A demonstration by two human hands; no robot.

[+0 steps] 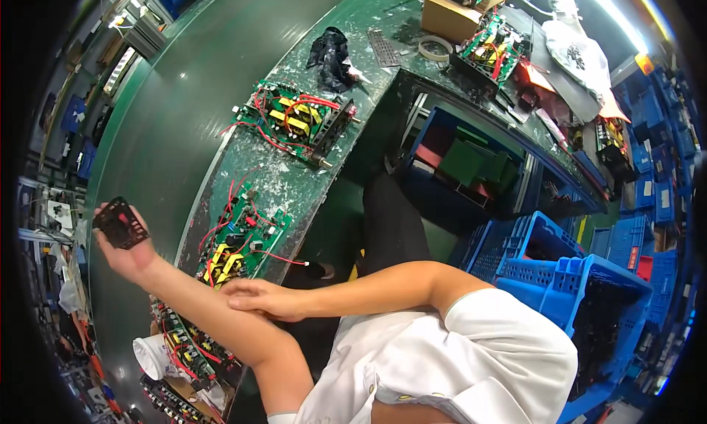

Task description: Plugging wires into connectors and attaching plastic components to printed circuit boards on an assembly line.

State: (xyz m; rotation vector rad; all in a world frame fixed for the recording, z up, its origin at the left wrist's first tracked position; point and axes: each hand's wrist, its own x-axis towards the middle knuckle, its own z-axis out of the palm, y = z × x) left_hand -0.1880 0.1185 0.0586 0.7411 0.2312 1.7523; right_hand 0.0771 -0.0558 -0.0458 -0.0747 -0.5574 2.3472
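Out at the left, over the green conveyor belt (221,37), my left hand (131,260) is closed on a black slotted plastic panel (121,222) lying against its palm. My right hand (261,297) lies across my left forearm with its fingers stretched out, holding nothing that I can see. Just beyond the right hand is a green circuit board (254,236) with yellow-taped transformers and red wires. Farther up the bench sits another circuit board assembly (294,122) with a black end panel.
More boards (180,343) and a white tub (153,356) lie at lower left. A black plastic bag (331,55), tape roll (435,49) and cardboard box (449,17) stand on the far bench. Blue crates (549,277) are at my right.
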